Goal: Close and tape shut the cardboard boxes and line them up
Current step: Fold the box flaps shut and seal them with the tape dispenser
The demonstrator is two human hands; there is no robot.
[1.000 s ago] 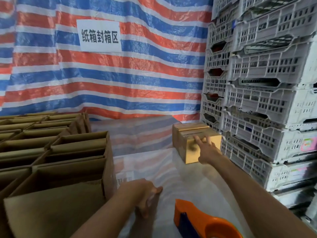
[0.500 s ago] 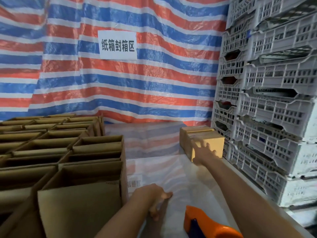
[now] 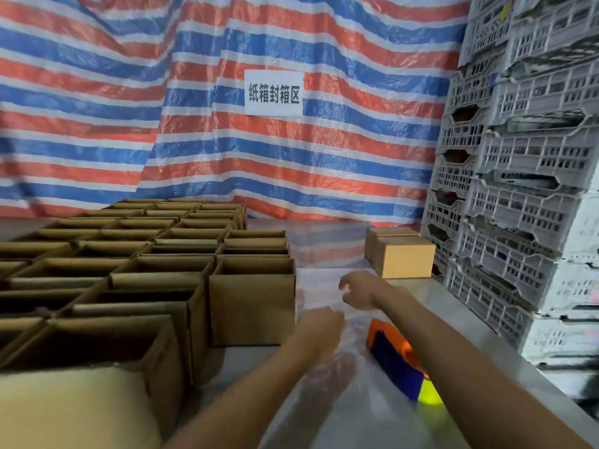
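Fingers (image 3: 348, 280) of right hand (image 3: 363, 291) loosely curled, empty, over counter (image 3: 350, 426); left hand (image 3: 319, 322) blurred (fingers unreadable). Closed cardboard box (image 3: 403, 259) beyond, beside plastic crates (image 3: 518, 196). Open boxes (image 3: 252, 299) left; tape dispenser (image 3: 390, 343) between forearms.

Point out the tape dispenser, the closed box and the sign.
Tape dispenser (image 3: 393, 361), head view, blue body.
Closed box (image 3: 405, 260), head view, front face.
Sign (image 3: 274, 94), head view, middle of the sheet.
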